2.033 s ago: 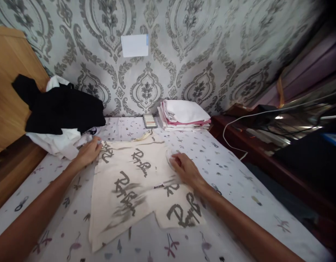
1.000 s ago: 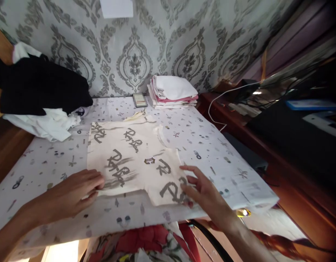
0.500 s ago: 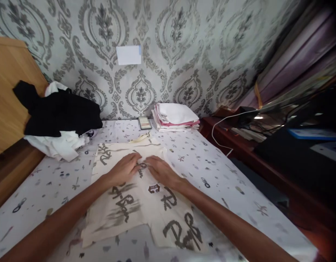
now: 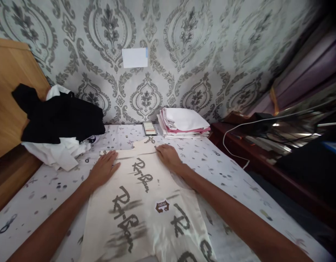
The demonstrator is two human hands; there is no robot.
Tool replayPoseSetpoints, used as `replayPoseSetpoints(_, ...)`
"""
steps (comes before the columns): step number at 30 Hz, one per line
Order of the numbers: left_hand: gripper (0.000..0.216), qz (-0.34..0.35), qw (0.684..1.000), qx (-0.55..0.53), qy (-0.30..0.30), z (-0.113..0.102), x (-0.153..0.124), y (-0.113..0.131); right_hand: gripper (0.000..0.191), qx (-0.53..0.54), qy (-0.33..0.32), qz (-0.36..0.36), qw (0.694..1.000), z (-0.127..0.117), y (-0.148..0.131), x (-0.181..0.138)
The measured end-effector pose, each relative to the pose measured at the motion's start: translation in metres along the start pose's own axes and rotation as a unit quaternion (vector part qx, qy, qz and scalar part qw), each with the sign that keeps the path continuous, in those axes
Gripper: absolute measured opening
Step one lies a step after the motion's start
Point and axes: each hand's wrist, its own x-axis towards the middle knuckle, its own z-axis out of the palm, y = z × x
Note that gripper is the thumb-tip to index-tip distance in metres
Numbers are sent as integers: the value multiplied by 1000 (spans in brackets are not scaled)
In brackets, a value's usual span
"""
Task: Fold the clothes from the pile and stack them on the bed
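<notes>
While the cream printed shirt [image 4: 146, 203] lies flat on the patterned sheet [image 4: 225, 171] at lower centre, press outward evenly, your left hand [image 4: 104, 169] and right hand [image 4: 168, 155] flat at its upper corners, fingers together, gripping nothing.

Two bare forearms reach in from the bottom edge, each ending in a bare hand. The left hand [image 4: 104, 169] has no glove, ring or watch showing; its wrist is uncovered. The right hand [image 4: 168, 157] is likewise ungloved, with no band or jewellery visible. No sleeve shows on either arm: both are uncovered as far as the frame's lower edge. Nails are short and unpainted.
</notes>
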Motion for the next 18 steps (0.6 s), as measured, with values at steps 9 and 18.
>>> replayPoseSetpoints(9,58,25,999,0,28,-7,-2,6,31,34,37,126,991,11,-9,66)
replayPoseSetpoints(18,55,99,994,-45,-7,-19,0,43,11,113,77,130,982,28,7,70)
